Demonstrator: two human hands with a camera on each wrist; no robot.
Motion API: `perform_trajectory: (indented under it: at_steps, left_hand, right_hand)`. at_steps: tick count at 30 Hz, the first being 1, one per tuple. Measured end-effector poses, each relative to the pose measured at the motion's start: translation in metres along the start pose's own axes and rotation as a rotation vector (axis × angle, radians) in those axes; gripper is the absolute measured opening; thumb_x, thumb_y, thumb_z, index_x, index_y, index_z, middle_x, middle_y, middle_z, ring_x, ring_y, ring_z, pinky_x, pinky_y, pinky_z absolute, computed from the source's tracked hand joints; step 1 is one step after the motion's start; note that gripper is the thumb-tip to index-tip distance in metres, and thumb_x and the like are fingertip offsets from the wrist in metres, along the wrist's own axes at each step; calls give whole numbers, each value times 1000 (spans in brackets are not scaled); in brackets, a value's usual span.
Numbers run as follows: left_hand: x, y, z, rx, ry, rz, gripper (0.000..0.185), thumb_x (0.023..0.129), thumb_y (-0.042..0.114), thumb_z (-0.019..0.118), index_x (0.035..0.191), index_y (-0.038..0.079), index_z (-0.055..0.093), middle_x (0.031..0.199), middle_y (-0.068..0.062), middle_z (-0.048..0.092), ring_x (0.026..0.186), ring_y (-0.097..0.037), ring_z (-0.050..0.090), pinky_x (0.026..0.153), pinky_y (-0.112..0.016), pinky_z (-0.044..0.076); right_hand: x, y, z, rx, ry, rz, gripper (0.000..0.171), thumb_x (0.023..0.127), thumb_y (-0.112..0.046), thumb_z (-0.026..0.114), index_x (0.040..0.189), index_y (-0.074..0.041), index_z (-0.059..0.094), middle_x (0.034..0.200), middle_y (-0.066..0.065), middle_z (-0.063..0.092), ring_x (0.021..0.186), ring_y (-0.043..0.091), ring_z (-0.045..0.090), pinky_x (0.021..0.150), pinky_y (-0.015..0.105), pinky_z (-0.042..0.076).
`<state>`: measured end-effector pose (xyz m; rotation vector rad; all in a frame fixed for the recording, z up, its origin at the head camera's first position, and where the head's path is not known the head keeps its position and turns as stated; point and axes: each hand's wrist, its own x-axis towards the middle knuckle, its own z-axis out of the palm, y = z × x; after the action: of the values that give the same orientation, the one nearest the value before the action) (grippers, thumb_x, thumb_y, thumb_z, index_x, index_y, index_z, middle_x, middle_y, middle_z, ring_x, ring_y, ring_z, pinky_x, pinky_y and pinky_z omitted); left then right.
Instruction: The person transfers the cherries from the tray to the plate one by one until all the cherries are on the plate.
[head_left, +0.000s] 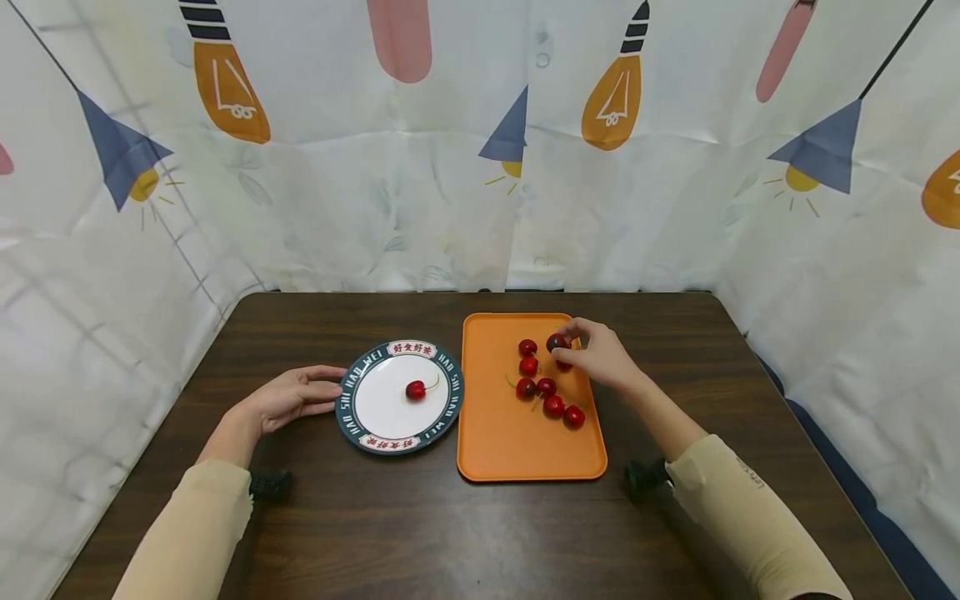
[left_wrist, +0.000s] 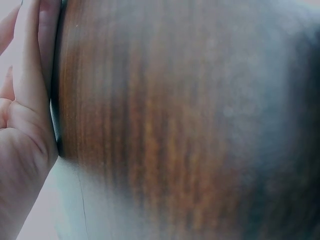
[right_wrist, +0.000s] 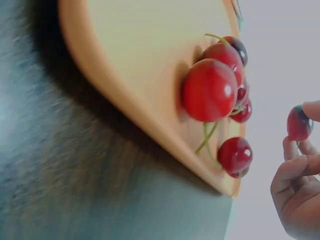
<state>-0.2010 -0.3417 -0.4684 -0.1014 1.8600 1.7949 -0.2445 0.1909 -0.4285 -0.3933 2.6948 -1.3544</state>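
My right hand [head_left: 602, 358] pinches a dark red cherry [head_left: 557, 342] between thumb and fingertips, over the tray's right side. That cherry [right_wrist: 299, 123] shows in the right wrist view, held up off the tray. Several red cherries with green stems, one of them a cherry [head_left: 573, 417] at the near end, lie on the orange tray [head_left: 517, 454]. My left hand [head_left: 288, 398] touches the left rim of a round plate [head_left: 401, 343], its fingers fairly straight. On the plate's white middle lies one cherry [head_left: 416, 390] with its stem to the right.
Plate and tray stand side by side on a dark wooden table [head_left: 420, 533], their edges almost meeting. A printed white curtain [head_left: 450, 208] hangs behind and at both sides. In the left wrist view, the wood surface [left_wrist: 150, 125] is mostly blurred.
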Motion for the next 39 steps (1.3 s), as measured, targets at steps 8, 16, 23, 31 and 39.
perform_trajectory:
  at_steps: [8, 16, 23, 31, 39]
  left_hand:
    - [2, 2, 1, 3, 1, 8, 69, 101, 11, 67, 156, -6, 31, 131, -12, 59, 111, -18, 68, 98, -38, 53]
    - [5, 1, 1, -2, -12, 12, 69, 100, 11, 68, 156, -5, 31, 129, -12, 61, 111, -18, 68, 98, -38, 53]
    - [4, 2, 1, 1, -13, 11, 69, 101, 10, 67, 157, -5, 29, 129, -12, 61, 111, -18, 68, 98, -38, 53]
    - [0, 1, -1, 13, 1, 4, 70, 101, 11, 67, 157, -5, 28, 130, -12, 59, 110, -18, 68, 98, -38, 53]
    - [0, 1, 0, -18, -3, -1, 70, 101, 9, 67, 158, -4, 29, 127, -11, 62, 110, -19, 69, 97, -38, 54]
  right_hand:
    - [9, -14, 8, 29, -13, -50, 32, 93, -26, 77, 119, -11, 68, 112, 7, 66, 90, 29, 57, 69, 35, 49]
    - [15, -25, 24, 39, -40, -116, 30, 93, -28, 76, 118, -13, 69, 108, 4, 65, 78, 29, 57, 63, 33, 49]
    - [17, -39, 44, 37, -95, -138, 32, 92, -25, 77, 120, -11, 68, 109, 4, 65, 99, 30, 58, 77, 39, 53]
    - [23, -51, 78, 1, -177, -153, 33, 90, -25, 80, 118, -11, 68, 103, 0, 65, 80, 27, 58, 68, 33, 52]
    - [26, -67, 104, 17, -271, -147, 28, 89, -23, 80, 113, -13, 69, 102, -1, 64, 99, 25, 57, 80, 32, 53]
